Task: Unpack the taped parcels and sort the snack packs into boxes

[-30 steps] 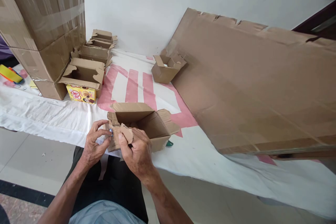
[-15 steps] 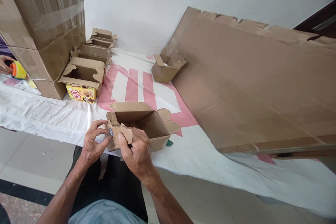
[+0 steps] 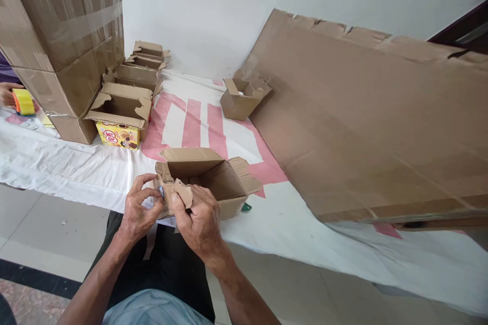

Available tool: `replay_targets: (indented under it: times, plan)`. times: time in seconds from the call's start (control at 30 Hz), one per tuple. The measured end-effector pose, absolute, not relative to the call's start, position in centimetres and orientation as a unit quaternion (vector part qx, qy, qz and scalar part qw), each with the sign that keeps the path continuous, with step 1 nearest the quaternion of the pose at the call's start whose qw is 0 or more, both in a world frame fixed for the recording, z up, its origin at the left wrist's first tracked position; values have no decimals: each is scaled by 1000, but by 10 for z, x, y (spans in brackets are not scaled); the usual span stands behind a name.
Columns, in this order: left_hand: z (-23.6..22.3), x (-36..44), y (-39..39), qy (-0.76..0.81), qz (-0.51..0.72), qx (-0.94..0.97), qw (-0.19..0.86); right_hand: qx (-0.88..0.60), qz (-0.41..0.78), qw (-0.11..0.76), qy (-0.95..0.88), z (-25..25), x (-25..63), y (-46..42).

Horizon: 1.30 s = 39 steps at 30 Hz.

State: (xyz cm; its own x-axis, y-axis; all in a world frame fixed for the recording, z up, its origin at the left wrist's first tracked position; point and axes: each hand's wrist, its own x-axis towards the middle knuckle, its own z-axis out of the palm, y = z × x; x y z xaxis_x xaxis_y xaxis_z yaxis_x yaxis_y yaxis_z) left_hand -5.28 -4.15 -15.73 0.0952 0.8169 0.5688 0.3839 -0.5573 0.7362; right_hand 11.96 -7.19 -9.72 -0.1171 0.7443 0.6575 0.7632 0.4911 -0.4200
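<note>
An open cardboard box [image 3: 231, 208] with raised, torn flaps sits at the table's front edge. My right hand [image 3: 202, 216] is closed on its near flap, with the thumb pressing a torn brown piece [image 3: 184, 194] of that flap. At the box's left end, the curled fingers of my left hand [image 3: 141, 210] close around a small blue-and-white piece [image 3: 161, 191] against the cardboard. Its kind is too small to tell. Below my hands, a narrow brownish strip [image 3: 150, 244] hangs in front of my dark trousers. Part of the near side is hidden behind my right hand.
Large taped cartons [image 3: 72, 35] are stacked at the left. Beside them stand several open boxes, the nearest yellow-printed [image 3: 118, 135]. A small open box [image 3: 238, 104] leans by a big cardboard sheet [image 3: 362, 127]. Another person's hand [image 3: 6, 95] holds a yellow-and-orange tape dispenser [image 3: 25, 102].
My left hand has shifted slightly right, its fingers closer around the blue-and-white piece. My right hand and the box are nearly still. The other person's tape dispenser has moved and turned a little.
</note>
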Motion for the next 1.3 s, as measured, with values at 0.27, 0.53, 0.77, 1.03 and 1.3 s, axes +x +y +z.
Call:
replay_targets:
  times: [0.27, 0.53, 0.77, 1.03, 1.3]
  plan:
    - [-156, -46, -43, 436, 515, 709, 204, -503, -15, 435, -747, -99, 119, -71]
    - [-157, -41, -44, 442, 521, 702, 203, -504, -4, 436, -745, -99, 120, -72]
    - [-156, -44, -44, 432, 529, 699, 210, -502, -6, 438, -746, -96, 121, -72]
    - [-158, -54, -46, 431, 512, 697, 258, -499, -2, 442, -745, -98, 122, -71]
    - [-174, -67, -38, 419, 521, 658, 347, -497, -4, 444, -745, -97, 120, -71]
